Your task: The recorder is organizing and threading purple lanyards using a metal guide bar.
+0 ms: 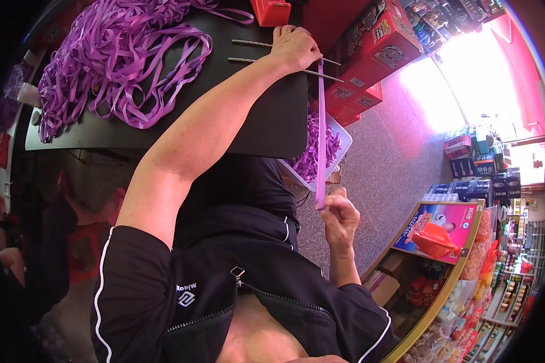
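A flat purple ribbon [321, 133] runs taut from the table's right edge down to my right hand [340, 219]. My right hand pinches its lower end between thumb and fingers. Up at the other end, my left hand [295, 49] is closed, its fingertips at the ribbon's top; the fingers partly hide what they grip. Two thin metal rods [246, 60] lie side by side under the left hand, their tips jutting past the table edge. To the left, a large tangled heap of purple ribbon loops [121, 66] covers much of the black table [248, 130].
Below the table edge stands a white bin [345, 140] holding more purple ribbon pieces. A red box [271, 12] sits beyond my left hand, with red cartons [378, 45] to the right. A gold-edged display case [463, 257] fills the lower right. At far left another person's limbs show dimly.
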The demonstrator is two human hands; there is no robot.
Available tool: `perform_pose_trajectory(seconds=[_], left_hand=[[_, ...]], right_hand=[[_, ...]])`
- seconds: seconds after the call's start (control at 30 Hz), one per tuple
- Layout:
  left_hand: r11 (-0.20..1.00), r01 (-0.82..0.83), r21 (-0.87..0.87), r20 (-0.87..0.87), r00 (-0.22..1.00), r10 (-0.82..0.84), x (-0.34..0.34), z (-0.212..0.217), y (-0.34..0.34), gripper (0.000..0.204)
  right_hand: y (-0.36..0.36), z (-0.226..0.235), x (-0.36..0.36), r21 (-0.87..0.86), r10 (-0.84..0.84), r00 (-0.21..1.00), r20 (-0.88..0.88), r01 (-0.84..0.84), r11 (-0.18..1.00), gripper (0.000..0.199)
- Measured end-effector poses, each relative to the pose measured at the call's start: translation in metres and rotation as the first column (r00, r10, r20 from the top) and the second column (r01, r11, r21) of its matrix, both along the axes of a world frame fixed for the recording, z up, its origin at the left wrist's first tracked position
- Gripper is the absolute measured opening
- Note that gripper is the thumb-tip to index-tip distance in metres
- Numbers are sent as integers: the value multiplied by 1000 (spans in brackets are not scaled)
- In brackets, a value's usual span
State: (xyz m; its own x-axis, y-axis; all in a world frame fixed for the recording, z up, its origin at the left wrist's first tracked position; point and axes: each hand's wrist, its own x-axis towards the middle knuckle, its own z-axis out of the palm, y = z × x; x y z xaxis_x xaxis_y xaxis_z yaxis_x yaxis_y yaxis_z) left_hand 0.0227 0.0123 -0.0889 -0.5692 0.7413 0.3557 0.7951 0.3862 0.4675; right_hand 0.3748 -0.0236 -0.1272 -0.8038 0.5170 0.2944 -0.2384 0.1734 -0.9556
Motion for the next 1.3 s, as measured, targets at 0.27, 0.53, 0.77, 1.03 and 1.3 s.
perform_pose_trajectory(seconds=[0.27,0.53,0.77,1.03,1.3], left_hand=[[1000,-20,-1,-12,1000,20,-1,-3,-1,21],[999,5,48,-43,999,-3,0,-5,2,20],[997,15,71,-86,996,-9,-2,-9,3,19],[993,56,107,-54,997,-50,1,-5,-7,19],[991,28,129,-75,997,-18,6,-3,-6,14]], right_hand=[[40,55,-31,227,66,886,-459,44,973,12],[121,186,-182,-128,-126,833,-538,67,990,39],[231,155,-338,-187,164,892,-421,-262,947,39],[275,47,-380,-461,388,886,-254,-464,756,37],[263,-86,-358,-518,307,952,17,-254,817,48]])
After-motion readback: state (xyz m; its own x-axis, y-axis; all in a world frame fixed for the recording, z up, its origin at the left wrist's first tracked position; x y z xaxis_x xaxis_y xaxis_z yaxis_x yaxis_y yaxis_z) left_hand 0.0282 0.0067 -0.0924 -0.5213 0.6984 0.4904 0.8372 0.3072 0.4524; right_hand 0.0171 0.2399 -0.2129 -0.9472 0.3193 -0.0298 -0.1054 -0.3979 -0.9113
